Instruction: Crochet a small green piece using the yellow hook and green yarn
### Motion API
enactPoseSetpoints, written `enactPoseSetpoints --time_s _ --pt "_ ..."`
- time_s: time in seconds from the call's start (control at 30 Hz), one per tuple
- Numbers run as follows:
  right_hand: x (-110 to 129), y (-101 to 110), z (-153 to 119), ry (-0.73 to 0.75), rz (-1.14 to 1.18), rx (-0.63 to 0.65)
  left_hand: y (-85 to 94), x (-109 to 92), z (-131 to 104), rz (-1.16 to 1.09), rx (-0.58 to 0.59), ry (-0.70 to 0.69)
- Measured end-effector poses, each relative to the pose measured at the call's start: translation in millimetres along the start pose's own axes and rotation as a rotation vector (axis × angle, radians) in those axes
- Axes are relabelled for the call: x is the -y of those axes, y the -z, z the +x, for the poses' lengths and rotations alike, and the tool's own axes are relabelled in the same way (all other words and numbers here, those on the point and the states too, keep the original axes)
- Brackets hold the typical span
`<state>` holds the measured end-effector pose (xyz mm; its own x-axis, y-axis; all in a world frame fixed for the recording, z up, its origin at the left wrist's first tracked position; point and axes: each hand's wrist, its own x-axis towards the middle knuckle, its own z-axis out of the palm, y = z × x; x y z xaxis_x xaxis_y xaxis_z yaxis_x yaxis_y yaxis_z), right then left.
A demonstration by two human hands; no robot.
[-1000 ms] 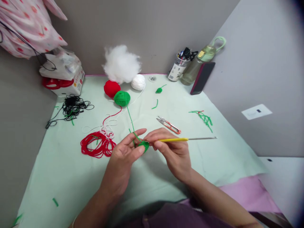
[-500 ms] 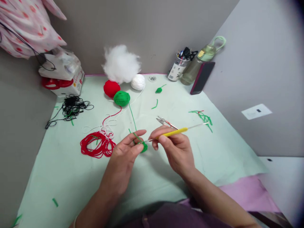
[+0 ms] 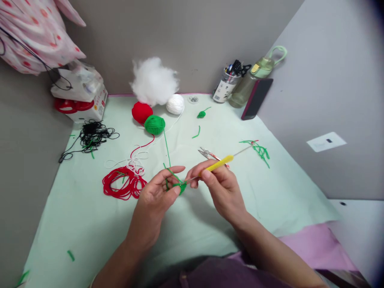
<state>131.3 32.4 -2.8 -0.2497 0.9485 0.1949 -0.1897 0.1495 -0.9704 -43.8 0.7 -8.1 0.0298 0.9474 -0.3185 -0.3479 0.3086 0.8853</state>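
My left hand (image 3: pixel 157 192) pinches a small green crochet piece (image 3: pixel 182 188) between thumb and fingers, the index finger stretched out above it. Green yarn runs over that hand's fingers and back to a green yarn ball (image 3: pixel 155 125). My right hand (image 3: pixel 223 186) is closed around the yellow handle of a crochet hook (image 3: pixel 220 163), held like a pen. The hook's metal tip meets the green piece; its exact place in the stitches is too small to tell. Thread snips (image 3: pixel 207 153) lie just behind my right hand, partly covered by it.
Red (image 3: pixel 141 112) and white (image 3: pixel 175 104) yarn balls and fluffy stuffing (image 3: pixel 155 82) stand at the back. Left lie loose red yarn (image 3: pixel 112 192) and a black yarn tangle (image 3: pixel 93 134). A phone (image 3: pixel 257 99), bottle (image 3: pixel 242 90) and pen cup (image 3: pixel 223 90) stand at back right; green scraps (image 3: pixel 261 151) lie below.
The crochet hook has tilted more steeply, its far end rising and shifting left. The green piece has turned slightly in my left fingers. Both hands stay in nearly the same place.
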Motion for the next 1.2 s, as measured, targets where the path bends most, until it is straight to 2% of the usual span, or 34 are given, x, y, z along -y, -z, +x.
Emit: enactPoseSetpoints --time_s 0.1,0.3,0.4,0.47,0.53,0.63,0.7,0.8,0.93,1.03,1.1,1.2 --pt "3 -2 -3 0.169 -0.252 0.005 -0.4 3 0 0.06 -0.023 -0.047" --pt "0 -4 -9 0.672 -0.864 0.135 -8.0 3 -6 0.073 -0.186 -0.108" --pt "-2 -4 -13 0.766 -1.025 0.138 -9.6 -2 -7 -0.119 -0.074 0.044" --pt "-1 -3 -14 0.719 -0.937 0.104 -8.6 -6 -6 -0.265 0.05 0.175" --pt "1 -2 -13 0.578 -0.7 0.028 -6.7 -10 -4 -0.357 0.106 0.225" --pt "4 -2 -7 0.326 -0.305 -0.063 -4.3 -11 -2 -0.359 0.075 0.173" --pt "4 -4 -4 0.238 -0.2 -0.039 -3.8 -8 -2 -0.285 0.073 0.141" --pt "2 -7 -3 0.237 -0.253 0.003 -4.7 -2 -2 -0.162 0.053 0.103" --pt "-2 -8 -10 0.371 -0.52 -0.003 -8.7 0 -3 -0.161 -0.04 0.052" --pt "-3 -4 -14 0.529 -0.729 0.079 -10.1 -5 -2 -0.286 0.005 0.15" --pt "-1 -3 -13 0.508 -0.666 0.036 -8.9 -8 -1 -0.376 0.057 0.231" --pt "3 -3 -9 0.302 -0.334 -0.096 -6.7 -10 0 -0.396 0.041 0.213"
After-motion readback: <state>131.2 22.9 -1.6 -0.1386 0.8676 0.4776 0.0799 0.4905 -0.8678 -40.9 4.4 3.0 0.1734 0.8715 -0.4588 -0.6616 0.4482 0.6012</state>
